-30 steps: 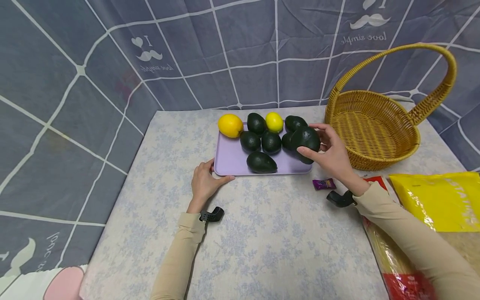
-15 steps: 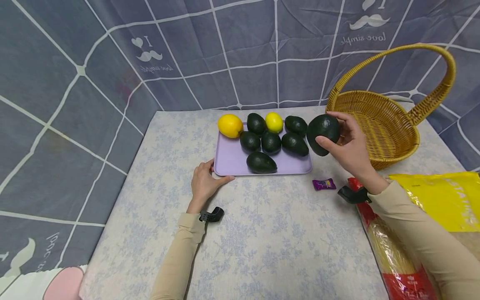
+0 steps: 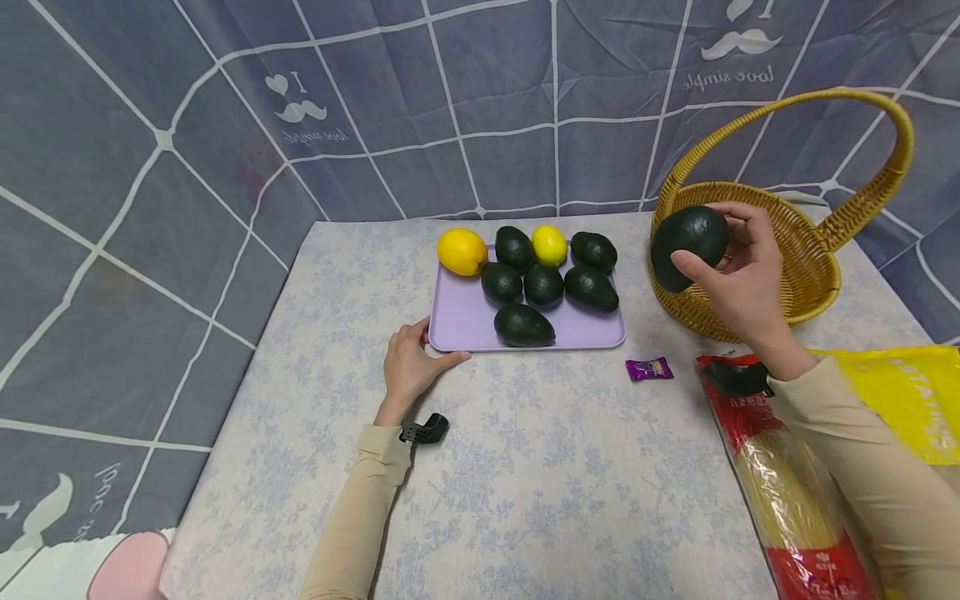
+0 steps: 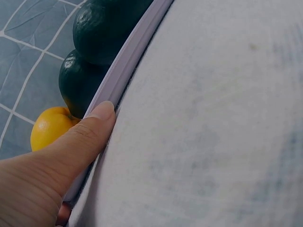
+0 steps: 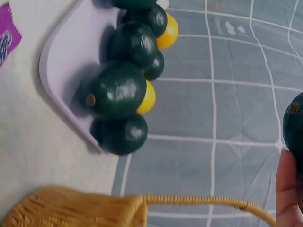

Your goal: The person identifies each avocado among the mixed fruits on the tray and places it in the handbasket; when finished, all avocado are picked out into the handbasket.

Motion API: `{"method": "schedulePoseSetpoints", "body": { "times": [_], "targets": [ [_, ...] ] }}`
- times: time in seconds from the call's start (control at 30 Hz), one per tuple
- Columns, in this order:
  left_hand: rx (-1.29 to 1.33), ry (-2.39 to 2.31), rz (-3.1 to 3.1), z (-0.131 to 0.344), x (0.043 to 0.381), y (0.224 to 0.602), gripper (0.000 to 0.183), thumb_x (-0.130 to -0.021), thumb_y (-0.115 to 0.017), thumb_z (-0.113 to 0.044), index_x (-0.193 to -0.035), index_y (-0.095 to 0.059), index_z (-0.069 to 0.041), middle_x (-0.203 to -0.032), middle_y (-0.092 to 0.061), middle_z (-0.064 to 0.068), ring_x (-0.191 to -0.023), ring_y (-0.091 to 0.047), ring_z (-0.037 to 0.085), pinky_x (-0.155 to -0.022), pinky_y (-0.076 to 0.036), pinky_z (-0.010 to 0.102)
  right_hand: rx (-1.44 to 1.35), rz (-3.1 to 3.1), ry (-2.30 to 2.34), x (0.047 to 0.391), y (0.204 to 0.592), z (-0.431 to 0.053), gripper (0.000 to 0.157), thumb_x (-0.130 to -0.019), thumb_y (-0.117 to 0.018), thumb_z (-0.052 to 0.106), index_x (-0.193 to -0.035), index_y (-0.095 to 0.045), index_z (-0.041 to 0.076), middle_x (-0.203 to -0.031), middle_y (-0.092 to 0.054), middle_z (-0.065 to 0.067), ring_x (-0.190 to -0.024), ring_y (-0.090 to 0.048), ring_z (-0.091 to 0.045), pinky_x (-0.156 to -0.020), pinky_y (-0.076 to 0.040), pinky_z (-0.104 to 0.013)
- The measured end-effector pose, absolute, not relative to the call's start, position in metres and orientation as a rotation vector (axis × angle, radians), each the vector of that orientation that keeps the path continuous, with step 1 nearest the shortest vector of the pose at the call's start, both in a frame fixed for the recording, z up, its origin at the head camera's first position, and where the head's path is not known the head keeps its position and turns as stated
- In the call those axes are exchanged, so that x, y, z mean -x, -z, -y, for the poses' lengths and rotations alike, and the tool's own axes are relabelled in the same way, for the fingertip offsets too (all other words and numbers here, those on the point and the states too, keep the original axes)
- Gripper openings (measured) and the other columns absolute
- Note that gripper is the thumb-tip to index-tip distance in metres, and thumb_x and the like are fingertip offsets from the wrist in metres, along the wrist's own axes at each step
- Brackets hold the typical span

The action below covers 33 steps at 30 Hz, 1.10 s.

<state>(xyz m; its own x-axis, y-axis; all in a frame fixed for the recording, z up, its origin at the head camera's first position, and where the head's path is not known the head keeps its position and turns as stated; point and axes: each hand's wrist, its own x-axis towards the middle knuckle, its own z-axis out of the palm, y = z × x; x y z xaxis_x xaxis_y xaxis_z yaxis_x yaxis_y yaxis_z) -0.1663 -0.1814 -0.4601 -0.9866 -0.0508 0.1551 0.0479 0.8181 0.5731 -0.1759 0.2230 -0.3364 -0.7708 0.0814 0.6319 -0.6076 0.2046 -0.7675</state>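
My right hand holds a dark green avocado between thumb and fingers, raised in front of the basket's left rim in the head view. At the right edge of the right wrist view, part of that avocado shows above a fingertip. My left hand grips the near left corner of a lilac tray; its thumb lies along the front rim in the left wrist view. Several avocados lie on the tray with a yellow-orange fruit and a lemon-yellow fruit.
A woven basket with a tall arched handle stands at the back right. Near the tray's right corner lies a small purple wrapped sweet. A red-ended noodle pack and a yellow bag lie by the right arm. Patterned cloth covers the table.
My right hand has carried the avocado off the tray's right end, rightward and away from me, to the basket. The left hand stays on the tray corner.
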Motion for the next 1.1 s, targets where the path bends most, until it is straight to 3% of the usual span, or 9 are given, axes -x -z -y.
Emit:
{"method": "schedulePoseSetpoints", "body": {
  "times": [0.5,0.8,1.1],
  "targets": [
    [-0.002,0.919,2.832,0.181,0.164,0.458,0.090,-0.065,-0.085,-0.048,-0.135,-0.051,-0.001,-0.089,-0.049,0.010,-0.080,-0.040,0.025,-0.064,-0.032,0.035,-0.275,2.043,-1.531,0.174,0.322,-0.257,0.061,-0.074,-0.072,-0.004,-0.128,-0.046,0.006,-0.106,-0.054,-0.002,-0.081,-0.059,-0.008,-0.072,-0.046,-0.013],
    [0.002,0.935,2.826,0.181,0.164,0.459,0.088,-0.066,-0.084,-0.047,-0.135,-0.052,-0.002,-0.089,-0.049,0.009,-0.080,-0.040,0.025,-0.064,-0.031,0.035,-0.178,2.092,-1.449,0.185,0.321,-0.272,0.059,-0.077,-0.073,0.002,-0.129,-0.048,0.012,-0.106,-0.054,0.001,-0.072,-0.056,-0.004,-0.069,-0.045,-0.012],
    [0.012,0.926,2.816,0.182,0.165,0.460,0.090,-0.065,-0.084,-0.048,-0.135,-0.052,-0.002,-0.089,-0.049,0.008,-0.080,-0.040,0.025,-0.064,-0.031,0.034,-0.094,2.178,-1.350,0.202,0.321,-0.284,0.056,-0.081,-0.074,0.012,-0.131,-0.049,0.016,-0.106,-0.050,0.008,-0.078,-0.056,0.001,-0.074,-0.042,-0.013]
  ]
}}
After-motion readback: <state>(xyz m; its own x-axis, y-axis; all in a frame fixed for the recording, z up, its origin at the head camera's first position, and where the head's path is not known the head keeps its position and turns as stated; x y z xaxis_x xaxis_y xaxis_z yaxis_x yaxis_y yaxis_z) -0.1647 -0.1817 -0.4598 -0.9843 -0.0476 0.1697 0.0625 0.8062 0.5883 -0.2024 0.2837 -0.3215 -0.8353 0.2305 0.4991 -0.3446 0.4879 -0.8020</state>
